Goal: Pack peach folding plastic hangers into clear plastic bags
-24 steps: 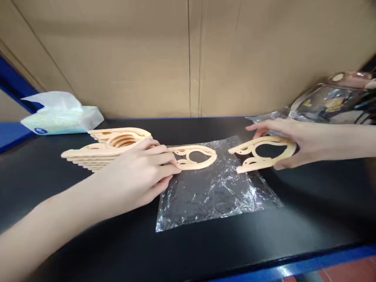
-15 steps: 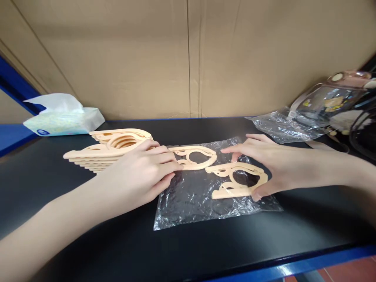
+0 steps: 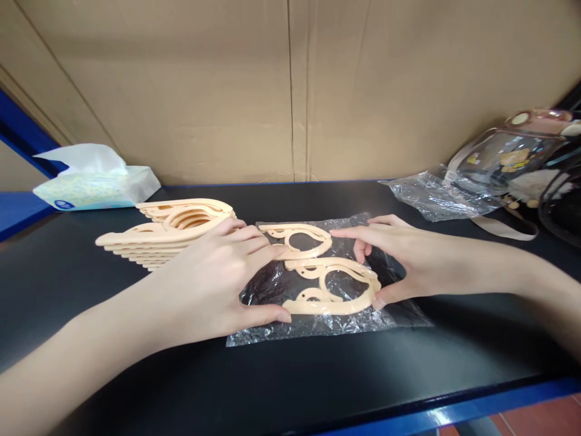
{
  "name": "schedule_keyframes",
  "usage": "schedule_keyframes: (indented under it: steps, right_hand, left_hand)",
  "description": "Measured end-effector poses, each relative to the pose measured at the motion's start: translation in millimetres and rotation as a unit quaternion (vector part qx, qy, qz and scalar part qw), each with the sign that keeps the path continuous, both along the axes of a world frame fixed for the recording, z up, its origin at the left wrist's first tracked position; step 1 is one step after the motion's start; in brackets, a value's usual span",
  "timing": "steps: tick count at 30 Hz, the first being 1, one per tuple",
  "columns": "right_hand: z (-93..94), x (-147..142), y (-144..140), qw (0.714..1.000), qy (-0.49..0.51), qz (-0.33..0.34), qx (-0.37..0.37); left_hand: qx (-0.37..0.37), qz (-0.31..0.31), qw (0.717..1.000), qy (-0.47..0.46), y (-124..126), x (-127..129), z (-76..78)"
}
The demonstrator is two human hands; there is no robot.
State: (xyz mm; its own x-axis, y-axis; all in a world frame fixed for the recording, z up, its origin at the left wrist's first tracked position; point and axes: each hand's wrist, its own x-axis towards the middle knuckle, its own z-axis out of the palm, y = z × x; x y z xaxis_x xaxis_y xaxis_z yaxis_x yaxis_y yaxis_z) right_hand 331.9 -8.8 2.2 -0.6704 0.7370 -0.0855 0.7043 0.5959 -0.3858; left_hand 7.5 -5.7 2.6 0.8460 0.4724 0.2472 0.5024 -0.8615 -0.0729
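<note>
At the left stands one soft tissue pack [image 3: 97,184], then one stack of pale folded hangers [image 3: 143,233], whose layers overlap too much for exact counting. Beside it, the left hand [image 3: 227,266] is spread wide, its fingers on the back hanger [image 3: 299,227] and its thumb at the tip of the front hanger [image 3: 331,307]. These two curved hangers lie flat on one wrinkled transparent bag [image 3: 263,336]; the smooth black table [image 3: 272,387] stretches between this bag and the blue edge [image 3: 436,413]. The right hand [image 3: 403,260] is wide, its thumb touching the front hanger's rounded end. Farther right are a second crinkled bag [image 3: 436,194] and one transparent bottle [image 3: 512,157].
</note>
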Motion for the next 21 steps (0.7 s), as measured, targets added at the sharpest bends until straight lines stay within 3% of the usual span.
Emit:
schedule_keyframes:
  steps: [7,16,21]
  right_hand:
    - [-3.1,8,7,0.998,0.044,0.018,-0.030]
    - [-17.0,-11,11,0.996,0.077,-0.024,0.046]
    - [-16.5,-20,4,0.991,0.065,-0.009,0.118]
  left_hand:
    - [0.018,-0.003,1.000,0.006,-1,4,-0.9]
    - [0.040,-0.003,0.999,0.001,-3,2,-5.4]
    - [0.044,-0.001,0.999,0.000,-3,1,-8.8]
